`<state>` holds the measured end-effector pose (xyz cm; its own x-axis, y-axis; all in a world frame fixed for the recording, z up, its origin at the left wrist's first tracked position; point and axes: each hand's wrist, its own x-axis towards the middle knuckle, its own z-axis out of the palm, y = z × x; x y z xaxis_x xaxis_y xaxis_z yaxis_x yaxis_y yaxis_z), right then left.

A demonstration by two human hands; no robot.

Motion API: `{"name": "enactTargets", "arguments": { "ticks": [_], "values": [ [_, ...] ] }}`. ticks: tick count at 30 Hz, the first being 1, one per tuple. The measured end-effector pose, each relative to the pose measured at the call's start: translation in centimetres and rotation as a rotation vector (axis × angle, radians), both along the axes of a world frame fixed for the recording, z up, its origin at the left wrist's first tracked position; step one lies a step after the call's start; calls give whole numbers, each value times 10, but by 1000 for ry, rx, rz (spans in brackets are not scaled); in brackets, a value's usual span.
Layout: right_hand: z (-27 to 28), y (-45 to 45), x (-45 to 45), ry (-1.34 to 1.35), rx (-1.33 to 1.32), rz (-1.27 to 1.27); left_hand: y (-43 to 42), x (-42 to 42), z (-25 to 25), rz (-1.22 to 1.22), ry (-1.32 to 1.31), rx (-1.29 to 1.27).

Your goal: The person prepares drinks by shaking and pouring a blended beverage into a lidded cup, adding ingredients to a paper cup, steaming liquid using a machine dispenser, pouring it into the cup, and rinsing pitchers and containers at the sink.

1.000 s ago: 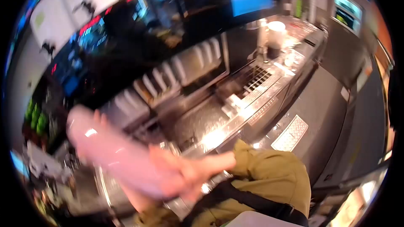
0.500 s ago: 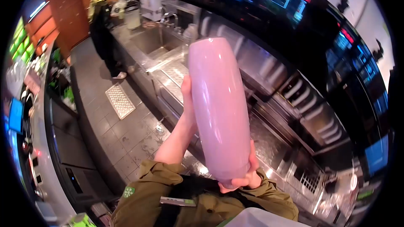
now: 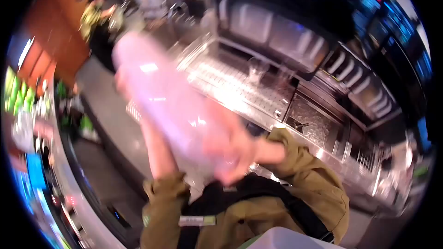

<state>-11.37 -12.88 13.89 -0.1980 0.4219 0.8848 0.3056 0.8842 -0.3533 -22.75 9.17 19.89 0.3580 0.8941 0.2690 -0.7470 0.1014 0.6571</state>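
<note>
Both hands hold a tall, rounded pink shaker (image 3: 157, 83) in front of my chest, tilted with its far end up and to the left. My left hand (image 3: 123, 84) is closed on its left side near the far end, mostly hidden behind it. My right hand (image 3: 235, 143) wraps the near, lower end. Shaker and hands are smeared by motion. The pink looks like liquid behind a clear, shiny wall, but blur keeps me from being sure.
A perforated steel drain counter (image 3: 230, 83) runs ahead, with a clear cup (image 3: 257, 70) on it. A small sink (image 3: 309, 120) lies to its right. A co-worker (image 3: 99, 27) stands at the far left. A long counter (image 3: 69, 175) borders the left side.
The shaker has swung left, from nearly upright to a steeper tilt, and both hands moved with it. My view has turned, showing more of the drain counter.
</note>
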Motion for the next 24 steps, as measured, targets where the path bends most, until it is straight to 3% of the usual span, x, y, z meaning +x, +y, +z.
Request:
{"name": "enactTargets", "arguments": {
  "ticks": [2, 3, 7, 11, 12, 16, 17, 21, 24],
  "values": [
    [0, -1, -14, -139, 243, -3, 16, -5, 5, -36, 2, 71],
    [9, -2, -15, -285, 188, -15, 25, -7, 9, -46, 8, 82],
    [41, 56, -6, 56, 85, -148, 45, 6, 15, -66, 35, 109],
    [33, 57, -22, -188, 483, -208, 96, 21, 21, -105, 21, 133],
    [24, 51, -17, -247, 494, -216, 104, 28, 21, -114, 22, 149],
    [43, 119, 17, 17, 321, -287, 148, 44, 31, -110, 28, 155],
    [54, 129, 34, 128, 222, -157, 156, 51, 31, -109, 29, 147],
    [18, 173, 30, -16, 546, -197, 203, 76, 39, -110, -14, 168],
    [27, 235, 58, 67, 469, -162, 237, 86, 45, -88, -15, 142]
  ]
}}
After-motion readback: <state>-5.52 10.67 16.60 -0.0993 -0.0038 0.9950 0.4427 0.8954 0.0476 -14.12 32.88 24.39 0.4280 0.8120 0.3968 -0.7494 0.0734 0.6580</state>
